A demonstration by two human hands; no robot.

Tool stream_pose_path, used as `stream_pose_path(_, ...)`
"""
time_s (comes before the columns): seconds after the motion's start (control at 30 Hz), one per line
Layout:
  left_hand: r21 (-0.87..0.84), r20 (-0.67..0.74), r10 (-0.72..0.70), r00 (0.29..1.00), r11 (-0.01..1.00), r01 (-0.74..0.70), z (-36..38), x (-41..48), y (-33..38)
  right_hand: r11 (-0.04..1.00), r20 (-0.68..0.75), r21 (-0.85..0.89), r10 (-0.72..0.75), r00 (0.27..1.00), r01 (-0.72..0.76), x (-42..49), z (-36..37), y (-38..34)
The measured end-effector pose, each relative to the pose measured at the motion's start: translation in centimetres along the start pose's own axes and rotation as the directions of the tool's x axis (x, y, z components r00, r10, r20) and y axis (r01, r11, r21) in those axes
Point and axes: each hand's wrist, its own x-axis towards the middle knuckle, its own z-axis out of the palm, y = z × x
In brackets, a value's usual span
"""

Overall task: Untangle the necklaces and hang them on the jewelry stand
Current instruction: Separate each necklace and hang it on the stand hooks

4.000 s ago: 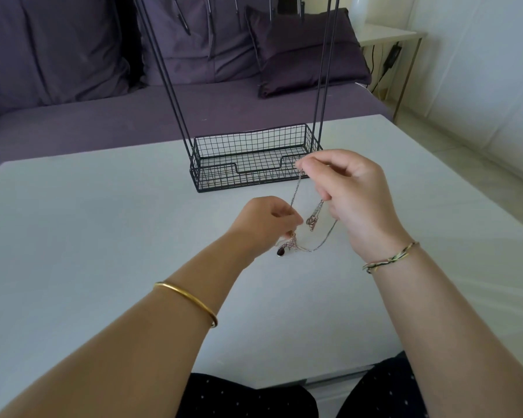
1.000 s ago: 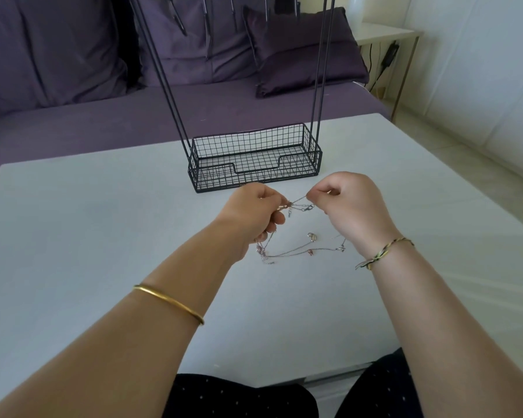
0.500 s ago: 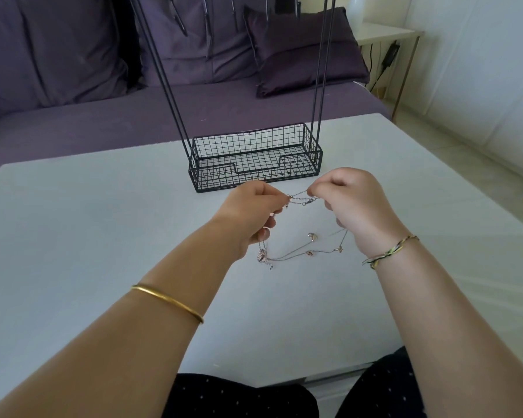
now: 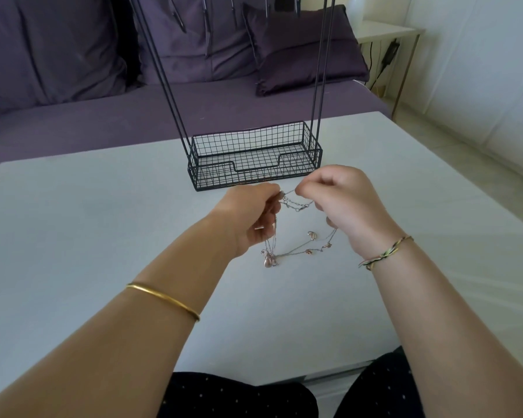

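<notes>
Both hands pinch tangled necklaces just in front of the stand.

Head view: left hand [image 4: 251, 218] and right hand [image 4: 344, 206] are raised close together just in front of the stand [image 4: 254, 158], fingers curled, each pinching the thin chains of the necklaces [image 4: 296, 251] between thumb and fingertip. A short stretch of chain with clasps spans the two pinches. The rest hangs in loops below the hands, small pendants bunched at the low left end; cannot tell if they touch the table [image 4: 73, 221]. The stand is black wire with a basket base and tall rods, and no chain touches it. Gold bangle [image 4: 163, 300] on left forearm, braided bracelet [image 4: 384, 254] on right wrist. Purple sofa [image 4: 73, 116] behind the stand.
</notes>
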Motion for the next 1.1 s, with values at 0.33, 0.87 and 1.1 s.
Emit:
stream_pose_path(0.33, 0.065, 0.027, 0.018, 0.999, 0.998, -0.02, 0.16, -0.06, 0.05, 0.998, -0.062, 0.055, 0.015, 0.998, -0.012, -0.12, 0.01, -0.48)
stream_pose_path(0.87, 0.075, -0.068, 0.218, 0.974, 0.974, -0.213, -0.29, 0.57, -0.19, 0.991, -0.065, 0.094, 0.103, 0.993, -0.097, -0.31, -0.31, -0.51)
stream_pose_path(1.1, 0.029, -0.091, 0.237, 0.967, 0.971, -0.235, -0.12, 0.72, -0.15, 0.998, -0.049, 0.057, 0.016, 0.999, -0.013, 0.07, -0.2, 0.12)
